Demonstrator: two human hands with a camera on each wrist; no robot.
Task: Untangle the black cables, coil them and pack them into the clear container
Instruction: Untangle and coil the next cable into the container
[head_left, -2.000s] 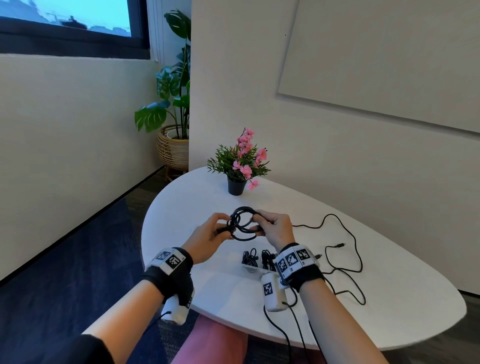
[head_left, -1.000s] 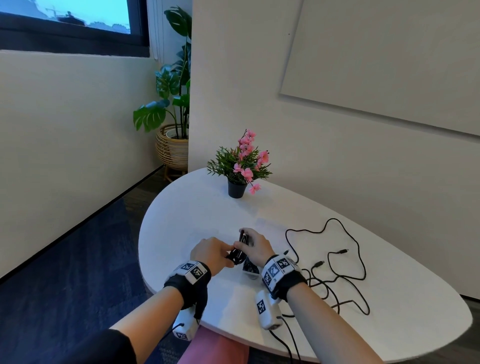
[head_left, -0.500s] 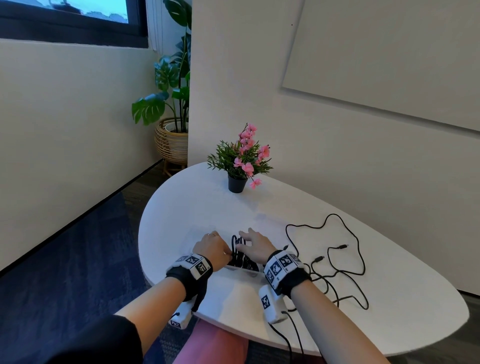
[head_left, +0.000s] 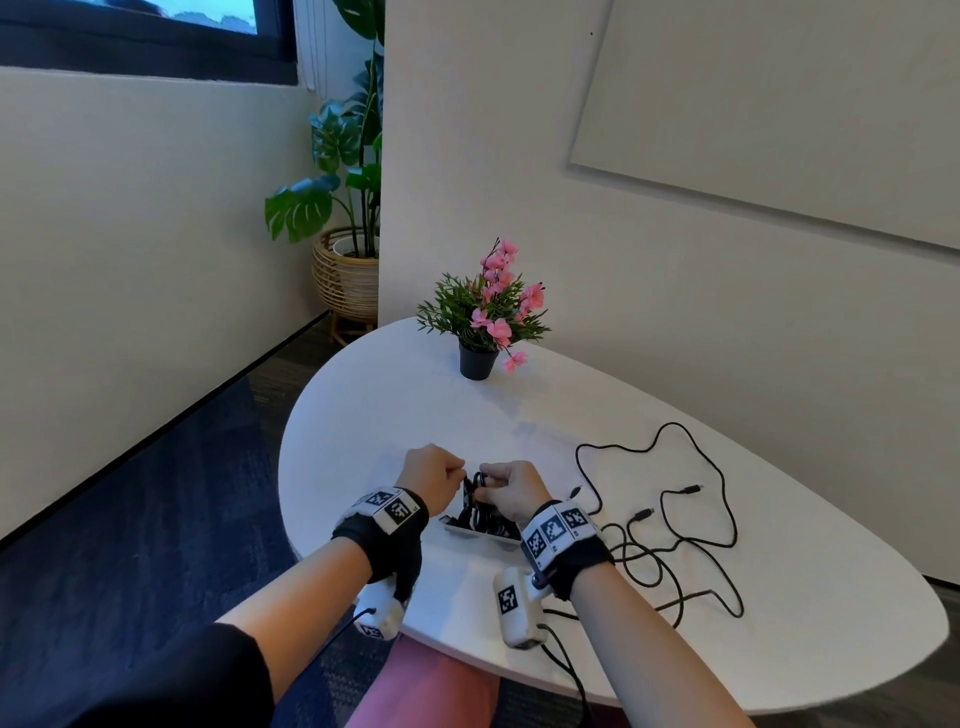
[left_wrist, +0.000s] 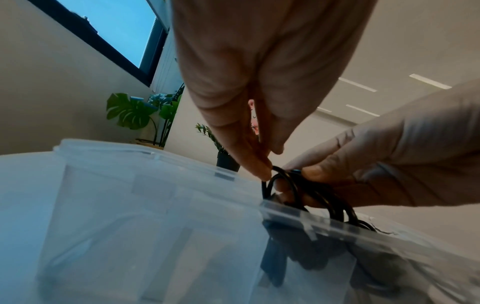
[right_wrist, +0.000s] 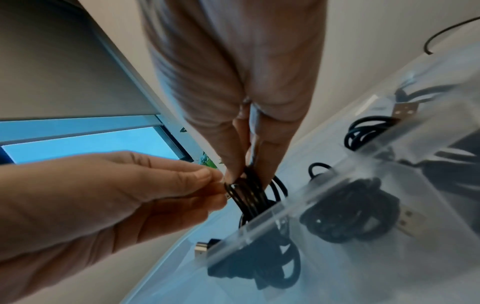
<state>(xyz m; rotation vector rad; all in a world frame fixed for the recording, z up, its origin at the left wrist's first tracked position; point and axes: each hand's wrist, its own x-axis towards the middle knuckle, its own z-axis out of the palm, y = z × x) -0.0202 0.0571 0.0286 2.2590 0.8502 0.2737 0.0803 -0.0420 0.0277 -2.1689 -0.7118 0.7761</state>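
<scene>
A coiled black cable (head_left: 471, 493) stands upright, its lower part inside the clear container (head_left: 457, 529) near the table's front edge. My left hand (head_left: 457, 475) pinches the coil's top from the left, and my right hand (head_left: 487, 480) pinches it from the right. The left wrist view has my left hand (left_wrist: 263, 174) with its fingertips on the coil (left_wrist: 293, 185) above the container rim (left_wrist: 155, 156). In the right wrist view my right hand (right_wrist: 244, 172) grips the coil (right_wrist: 249, 195). Other coiled cables (right_wrist: 350, 209) lie in the container (right_wrist: 309, 197).
Loose black cables (head_left: 675, 525) sprawl over the white table (head_left: 374, 405) to the right of my right wrist. A small potted plant with pink flowers (head_left: 485, 317) stands at the table's back. The wall runs close behind the table.
Both hands came down from chest height with the coil to the container. Half a second ago they lay low over the container; now they pinch the coil's top.
</scene>
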